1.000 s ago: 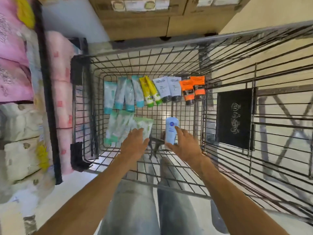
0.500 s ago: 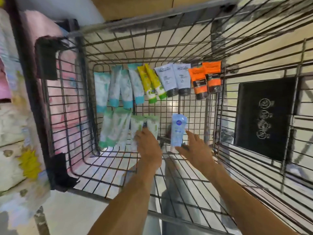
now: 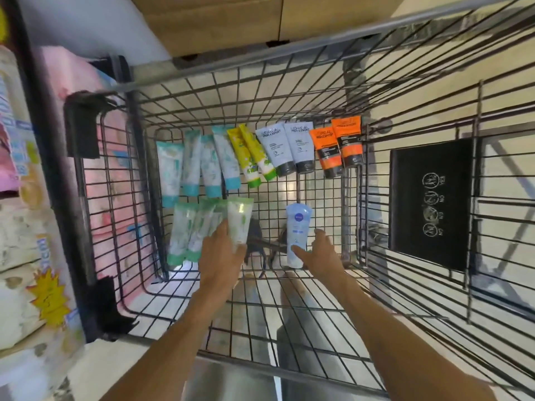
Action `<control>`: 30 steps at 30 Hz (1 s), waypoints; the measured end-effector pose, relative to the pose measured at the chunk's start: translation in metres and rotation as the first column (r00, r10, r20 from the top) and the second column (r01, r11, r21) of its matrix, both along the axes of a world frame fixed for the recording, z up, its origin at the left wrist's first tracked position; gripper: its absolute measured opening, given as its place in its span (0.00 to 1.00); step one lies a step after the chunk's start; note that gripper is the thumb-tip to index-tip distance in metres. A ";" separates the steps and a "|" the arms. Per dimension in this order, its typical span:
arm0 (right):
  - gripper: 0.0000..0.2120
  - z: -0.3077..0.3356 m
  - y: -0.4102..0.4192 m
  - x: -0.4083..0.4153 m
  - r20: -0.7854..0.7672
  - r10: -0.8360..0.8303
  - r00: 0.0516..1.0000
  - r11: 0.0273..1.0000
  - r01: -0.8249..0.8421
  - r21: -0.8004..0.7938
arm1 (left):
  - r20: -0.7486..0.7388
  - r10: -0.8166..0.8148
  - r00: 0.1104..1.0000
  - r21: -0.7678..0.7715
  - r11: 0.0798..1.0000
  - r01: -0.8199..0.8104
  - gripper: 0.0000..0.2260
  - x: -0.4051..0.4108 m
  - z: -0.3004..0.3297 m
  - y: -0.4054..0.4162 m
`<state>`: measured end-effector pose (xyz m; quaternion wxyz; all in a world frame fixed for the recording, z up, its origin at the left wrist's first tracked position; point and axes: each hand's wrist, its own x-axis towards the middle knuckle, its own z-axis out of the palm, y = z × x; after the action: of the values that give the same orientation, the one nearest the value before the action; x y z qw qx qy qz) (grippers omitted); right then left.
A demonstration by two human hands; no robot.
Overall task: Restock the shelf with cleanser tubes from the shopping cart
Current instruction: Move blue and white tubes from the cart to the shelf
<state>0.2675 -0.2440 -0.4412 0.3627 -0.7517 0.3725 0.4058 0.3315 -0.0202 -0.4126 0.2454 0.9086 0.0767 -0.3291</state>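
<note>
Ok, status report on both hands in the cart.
Left hand grips pale green tube. Right hand touching blue tube, not clearly gripped. Nothing blocking.
</note>
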 end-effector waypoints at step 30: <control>0.23 0.211 0.003 0.017 0.401 -0.251 0.881 0.967 0.248 0.058 | 0.049 0.265 0.963 -0.288 0.927 -0.240 0.23 0.002 0.209 -0.009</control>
<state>0.2846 -0.2411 -0.2304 0.4831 -0.7641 0.3818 0.1924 0.3335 -0.0294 -0.2038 0.4146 0.8609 0.1351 -0.2622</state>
